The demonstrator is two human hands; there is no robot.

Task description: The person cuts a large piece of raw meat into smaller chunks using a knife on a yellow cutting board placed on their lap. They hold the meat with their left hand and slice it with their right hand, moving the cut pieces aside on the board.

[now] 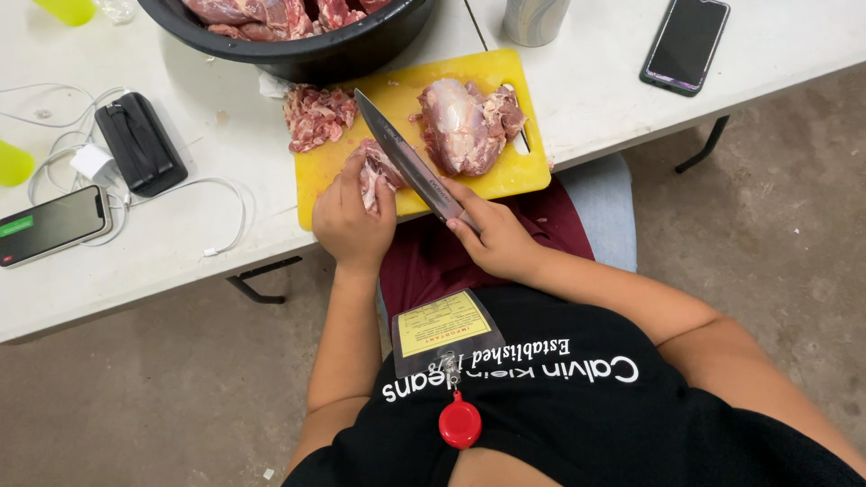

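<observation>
A yellow cutting board (505, 77) lies at the near edge of a white table (162, 243). My left hand (354, 219) presses a small piece of raw meat (374, 171) onto the board. My right hand (494, 236) grips the handle of a large knife (403, 153), whose blade slants across the board against that piece. A big chunk of raw meat (462, 124) sits to the right of the blade. A heap of cut meat pieces (317, 115) lies at the board's far left.
A black bowl (307, 56) of raw meat stands behind the board. Two phones (52, 224) (686, 41), a black power bank (140, 142), a white charger with cables (93, 163) and a metal can (534, 20) lie on the table. Concrete floor shows below.
</observation>
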